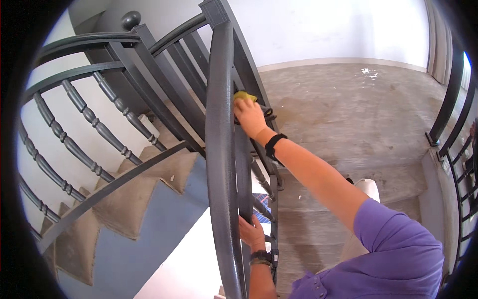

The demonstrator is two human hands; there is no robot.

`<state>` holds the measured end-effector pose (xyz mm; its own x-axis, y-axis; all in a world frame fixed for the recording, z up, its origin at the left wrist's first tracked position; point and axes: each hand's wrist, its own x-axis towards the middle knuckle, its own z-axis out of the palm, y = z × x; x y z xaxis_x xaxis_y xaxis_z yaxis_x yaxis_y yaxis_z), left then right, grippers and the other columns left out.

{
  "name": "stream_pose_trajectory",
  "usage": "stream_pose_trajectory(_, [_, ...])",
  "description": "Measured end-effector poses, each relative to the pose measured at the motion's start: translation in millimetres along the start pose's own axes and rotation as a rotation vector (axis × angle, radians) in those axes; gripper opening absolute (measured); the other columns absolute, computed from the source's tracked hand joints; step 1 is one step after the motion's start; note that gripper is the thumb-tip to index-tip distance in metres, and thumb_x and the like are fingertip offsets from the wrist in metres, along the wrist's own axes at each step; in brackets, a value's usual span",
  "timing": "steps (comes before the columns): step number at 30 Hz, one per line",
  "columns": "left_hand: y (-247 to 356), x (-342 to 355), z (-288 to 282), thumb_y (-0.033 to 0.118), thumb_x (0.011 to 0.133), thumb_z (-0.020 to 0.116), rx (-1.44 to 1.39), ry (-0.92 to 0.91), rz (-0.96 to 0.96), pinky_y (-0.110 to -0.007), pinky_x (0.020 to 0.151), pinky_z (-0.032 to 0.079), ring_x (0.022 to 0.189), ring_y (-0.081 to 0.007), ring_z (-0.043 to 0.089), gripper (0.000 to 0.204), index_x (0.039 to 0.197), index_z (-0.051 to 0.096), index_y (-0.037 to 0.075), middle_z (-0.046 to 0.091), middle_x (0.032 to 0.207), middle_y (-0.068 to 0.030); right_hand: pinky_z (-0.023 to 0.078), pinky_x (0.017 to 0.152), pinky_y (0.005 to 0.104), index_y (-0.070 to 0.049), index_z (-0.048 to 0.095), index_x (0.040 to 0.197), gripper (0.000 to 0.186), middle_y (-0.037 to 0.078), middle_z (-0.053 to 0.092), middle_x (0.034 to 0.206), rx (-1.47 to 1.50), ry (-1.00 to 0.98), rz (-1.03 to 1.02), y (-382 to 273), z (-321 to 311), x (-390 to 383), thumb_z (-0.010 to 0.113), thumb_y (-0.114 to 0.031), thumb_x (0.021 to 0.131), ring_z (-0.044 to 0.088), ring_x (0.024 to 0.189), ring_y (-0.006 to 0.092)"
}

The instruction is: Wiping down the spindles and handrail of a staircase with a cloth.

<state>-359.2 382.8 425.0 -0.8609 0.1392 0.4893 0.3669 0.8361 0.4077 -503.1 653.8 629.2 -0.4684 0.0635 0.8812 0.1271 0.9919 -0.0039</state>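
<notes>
My right hand (250, 115) is closed on a yellow-green cloth (245, 96), pressing it to the inner side of the dark grey stair railing (220, 149) near its upper post. Just beside that hand is a small dark thing (269, 113) whose kind I cannot make out. Lower and nearer, my left hand (252, 233) grips the railing's lower rail (244, 179); its fingertips are partly hidden behind the rail. Dark bands circle both wrists.
To the left, another flight of brown steps (119, 207) climbs behind turned balusters (92, 119). A worn grey-brown landing (343, 114) lies ahead, below a white wall (338, 30). A black metal railing (453, 164) stands at the right, near a curtain (439, 45).
</notes>
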Motion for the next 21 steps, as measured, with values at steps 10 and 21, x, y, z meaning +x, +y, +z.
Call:
stream_pose_trajectory(10, [-4.8, 2.2, -10.6, 0.033, 0.091, 0.053, -0.061, -0.107, -0.152, -0.050, 0.102, 0.034, 0.126, -0.0433, 0.041, 0.070, 0.147, 0.025, 0.004, 0.039, 0.140, -0.0286, 0.053, 0.076, 0.0362, -0.004, 0.064, 0.104, 0.025, 0.010, 0.054, 0.111, -0.023, -0.278, 0.208, -34.6, 1.4, 26.0, 0.058, -0.014, 0.081, 0.049, 0.106, 0.0284])
stream_pose_trajectory(21, [-3.1, -2.0, -14.0, 0.033, 0.090, 0.055, -0.085, -0.068, -0.092, -0.047, 0.097, 0.042, 0.119, -0.0427, 0.050, 0.064, 0.138, 0.035, -0.005, 0.046, 0.133, -0.0289, 0.048, 0.088, 0.0404, -0.007, 0.066, 0.097, 0.023, 0.013, 0.066, 0.100, 0.991, 0.288, 0.423, 22.0, -103.4, 47.5, 0.057, -0.010, 0.076, 0.061, 0.099, 0.0312])
